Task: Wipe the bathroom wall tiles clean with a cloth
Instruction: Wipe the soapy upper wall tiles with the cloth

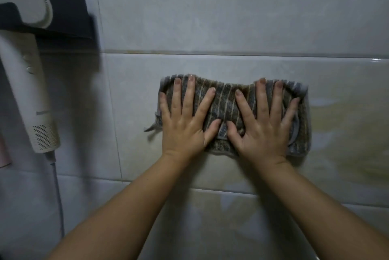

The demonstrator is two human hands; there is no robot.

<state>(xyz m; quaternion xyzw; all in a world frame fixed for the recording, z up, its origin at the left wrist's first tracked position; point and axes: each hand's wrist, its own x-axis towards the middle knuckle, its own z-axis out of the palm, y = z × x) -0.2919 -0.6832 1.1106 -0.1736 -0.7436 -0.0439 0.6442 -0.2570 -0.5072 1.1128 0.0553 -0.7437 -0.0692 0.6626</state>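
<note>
A folded, striped brown-and-grey cloth [226, 102] lies flat against the pale wall tiles [210, 17], in the middle of the view. My left hand [185, 123] presses on the cloth's left half with fingers straight and spread. My right hand [265, 127] presses on its right half the same way. The two thumbs nearly meet at the cloth's middle. A small loop or tag hangs off the cloth's left edge. To the right of the cloth the tile looks wet and shiny.
A white hair dryer [31, 91] hangs in a dark wall holder [71, 17] at the left, its cord [59, 196] running down the wall. A pink object [3, 150] shows at the far left edge. Grout lines cross the tiles above and below the cloth.
</note>
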